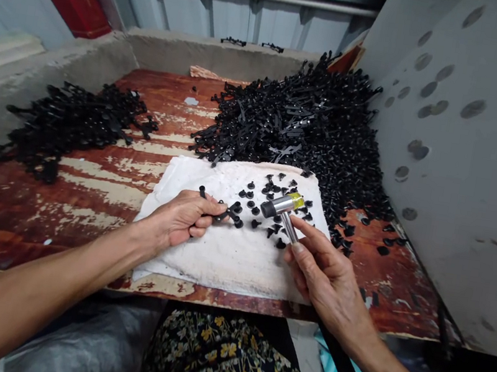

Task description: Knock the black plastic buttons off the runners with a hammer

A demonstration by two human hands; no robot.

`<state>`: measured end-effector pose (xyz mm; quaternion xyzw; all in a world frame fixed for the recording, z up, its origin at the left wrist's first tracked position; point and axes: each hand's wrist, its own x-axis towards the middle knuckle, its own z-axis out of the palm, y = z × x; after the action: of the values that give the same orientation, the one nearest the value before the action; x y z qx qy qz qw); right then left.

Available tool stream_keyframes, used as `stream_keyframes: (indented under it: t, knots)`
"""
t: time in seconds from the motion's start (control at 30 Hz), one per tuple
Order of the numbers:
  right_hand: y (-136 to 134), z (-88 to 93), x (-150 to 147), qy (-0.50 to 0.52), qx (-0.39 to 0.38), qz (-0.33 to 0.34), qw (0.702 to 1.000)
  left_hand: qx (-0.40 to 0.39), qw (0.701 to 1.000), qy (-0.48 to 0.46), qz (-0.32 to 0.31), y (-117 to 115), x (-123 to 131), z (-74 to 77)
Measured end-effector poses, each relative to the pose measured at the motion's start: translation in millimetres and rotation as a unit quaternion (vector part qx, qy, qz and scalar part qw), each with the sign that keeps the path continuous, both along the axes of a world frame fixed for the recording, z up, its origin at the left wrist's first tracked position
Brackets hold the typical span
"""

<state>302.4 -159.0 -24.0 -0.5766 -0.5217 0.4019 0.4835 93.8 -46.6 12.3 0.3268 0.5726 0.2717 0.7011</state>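
Over a folded white cloth (199, 260), my left hand (182, 216) pinches a slim black plastic part (221, 213) with knobbed ends. My right hand (329, 274) grips a small mallet (284, 205) by its shaft; the mallet has a metal head with one black face and one yellow face, and a black handle end. The mallet head is raised a little to the right of the black part, apart from it. Several small black plugs (256, 223) with round caps lie scattered on the cloth between and beyond my hands.
A large heap of black plastic parts (289, 110) fills the back right of the worn red-brown table (93, 212). A smaller pile (74, 121) lies at the left. A spotted grey panel (452, 149) stands along the right side, and a low concrete ledge (170, 54) runs behind.
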Motion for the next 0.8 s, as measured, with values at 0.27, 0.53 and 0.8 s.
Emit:
stream_keyframes:
  t: [0.27, 0.53, 0.8]
  knots:
    - [-0.6, -1.2, -0.2, -0.003, 0.004, 0.003, 1.000, -0.002, 1.000, 0.001, 0.016, -0.7, 0.8, -1.8]
    - [-0.5, -1.8, 0.0, -0.006, 0.002, 0.006, 1.000, 0.011, 1.000, 0.006, 0.011, -1.5, 2.7, -3.4]
    - [-1.1, -1.1, 0.2, -0.011, 0.000, 0.005, 1.000, 0.028, 0.999, 0.027, 0.016, -4.5, 5.9, -2.1]
